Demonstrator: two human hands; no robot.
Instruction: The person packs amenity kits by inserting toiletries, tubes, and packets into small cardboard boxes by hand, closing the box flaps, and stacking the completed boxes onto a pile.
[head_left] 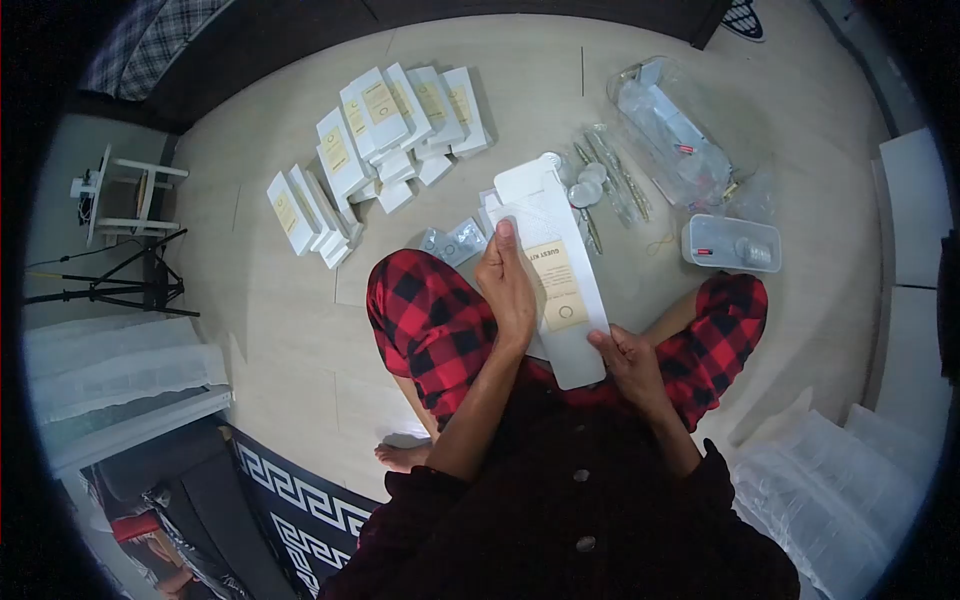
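Note:
Between my hands is a long white paper box (582, 268) with a cream label that reads "GUEST KIT", upside down from my side. It lies tilted over my lap, with a flap-like white piece at its far end. My left hand (508, 287) grips the left edge, thumb on top. Near the close end, my right hand (632, 368) holds the right edge with its thumb on the face. Part of another white piece shows behind the box. Clear packets (455, 242) lie on the floor just left of its far end.
Several labelled white boxes (375, 115) are piled at the far left. Round packets (588, 185) and long wrapped items (622, 175) lie beyond the box. A large clear bag (672, 130) and a plastic tub (731, 244) stand to the right. A black tripod (120, 287) is at left.

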